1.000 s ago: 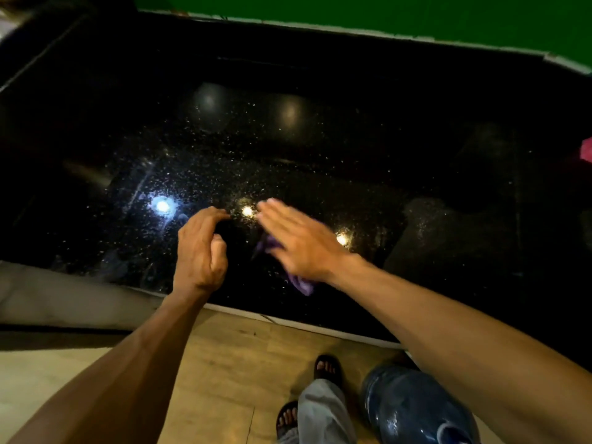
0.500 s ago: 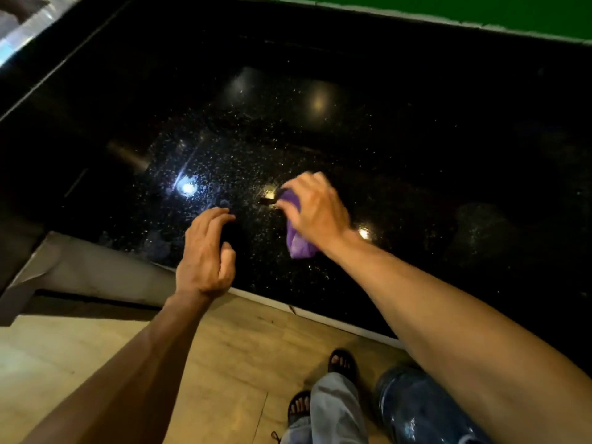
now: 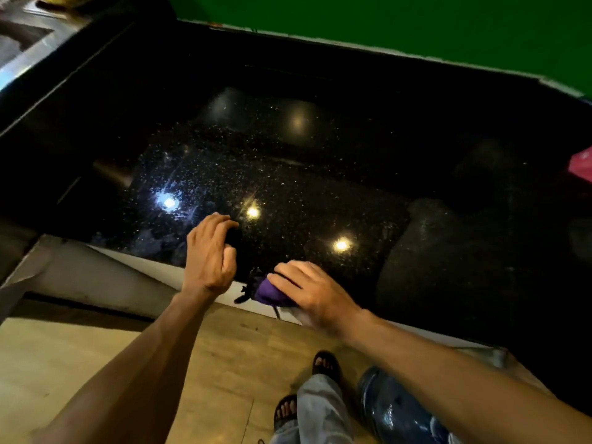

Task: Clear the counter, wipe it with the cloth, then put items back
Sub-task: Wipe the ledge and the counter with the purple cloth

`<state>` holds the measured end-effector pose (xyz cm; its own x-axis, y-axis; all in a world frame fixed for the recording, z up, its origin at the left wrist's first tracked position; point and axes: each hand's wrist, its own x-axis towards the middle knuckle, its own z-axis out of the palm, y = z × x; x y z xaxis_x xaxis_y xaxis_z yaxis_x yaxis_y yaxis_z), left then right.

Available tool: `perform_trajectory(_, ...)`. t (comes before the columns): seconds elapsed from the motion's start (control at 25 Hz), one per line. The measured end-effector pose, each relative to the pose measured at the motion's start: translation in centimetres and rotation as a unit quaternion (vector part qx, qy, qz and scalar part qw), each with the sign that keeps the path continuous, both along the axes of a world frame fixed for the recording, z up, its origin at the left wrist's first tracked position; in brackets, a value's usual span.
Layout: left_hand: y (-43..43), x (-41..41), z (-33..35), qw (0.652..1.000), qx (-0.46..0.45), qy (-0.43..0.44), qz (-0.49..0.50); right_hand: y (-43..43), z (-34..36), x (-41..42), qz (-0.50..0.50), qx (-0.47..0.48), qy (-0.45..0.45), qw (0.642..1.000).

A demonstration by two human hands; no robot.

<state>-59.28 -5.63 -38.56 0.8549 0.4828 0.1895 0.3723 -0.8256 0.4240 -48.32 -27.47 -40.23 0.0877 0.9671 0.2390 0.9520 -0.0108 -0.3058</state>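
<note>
The counter (image 3: 320, 174), a dark speckled slab, lay bare across nearly all that showed, so the clearing seemed done and the wiping was the step in hand; putting the items back was, by that reckoning, yet to come. The right hand (image 3: 312, 291) pressed down on the purple cloth (image 3: 268, 291) at the counter's near edge, fingers curled over it and holding it bunched. The left hand (image 3: 209, 254) hovered just to the left of it over the near edge, fingers loosely curled around nothing. A pink thing (image 3: 581, 165) peeked in at the far right, too cropped to name. On the floor stood a blue water jug (image 3: 397, 408), its contents not discernible.
</note>
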Motion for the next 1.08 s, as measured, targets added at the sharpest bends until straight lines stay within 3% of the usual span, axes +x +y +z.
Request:
perform_trajectory(0.16, -3.8, 2.3, 1.3, 0.997, -0.008, 0.009, -0.081, -2.6, 1.1, -0.2, 0.109, -0.003, 0.052, 0.993)
perform_trajectory(0.2, -4.6, 3.5, 1.8, 0.995, -0.012, 0.012, -0.101, -4.0, 2.0, 0.8, 0.099, 0.005, 0.060, 0.993)
perform_trajectory(0.28, -6.4, 6.7, 2.7, 0.991, -0.030, 0.015, -0.130, -7.0, 3.7, 4.0, -0.047, 0.068, 0.107, 0.991)
perform_trajectory(0.32, -7.6, 8.5, 3.1, 0.989, -0.038, 0.016, -0.144, -8.5, 4.4, 6.2, -0.154, 0.115, 0.135, 0.972)
perform_trajectory(0.44, -11.5, 13.0, 3.1, 0.981, -0.045, 0.017, -0.188, -11.4, 5.8, 13.6, -0.400, 0.193, 0.172, 0.879)
perform_trajectory(0.52, -13.7, 15.7, 2.7, 0.975, -0.049, 0.024, -0.216, -13.1, 6.2, 18.4, -0.488, 0.185, 0.170, 0.836)
perform_trajectory(0.6, -15.1, 18.2, 1.9, 0.970, -0.062, 0.036, -0.233, -14.5, 6.0, 22.2, -0.528, 0.166, 0.125, 0.823)
perform_trajectory(0.72, -15.9, 20.6, 0.5, 0.970, -0.060, 0.045, -0.232, -15.1, 3.9, 25.7, -0.530, 0.111, 0.055, 0.839)
perform_trajectory(0.88, -15.8, 20.9, -0.3, 0.971, -0.064, 0.021, -0.229, -13.4, 0.2, 25.0, -0.520, 0.064, 0.061, 0.850)
perform_trajectory(1.08, -15.8, 20.1, 0.3, 0.973, -0.117, -0.023, -0.199, -14.1, 0.1, 15.0, -0.322, 0.029, 0.041, 0.945)
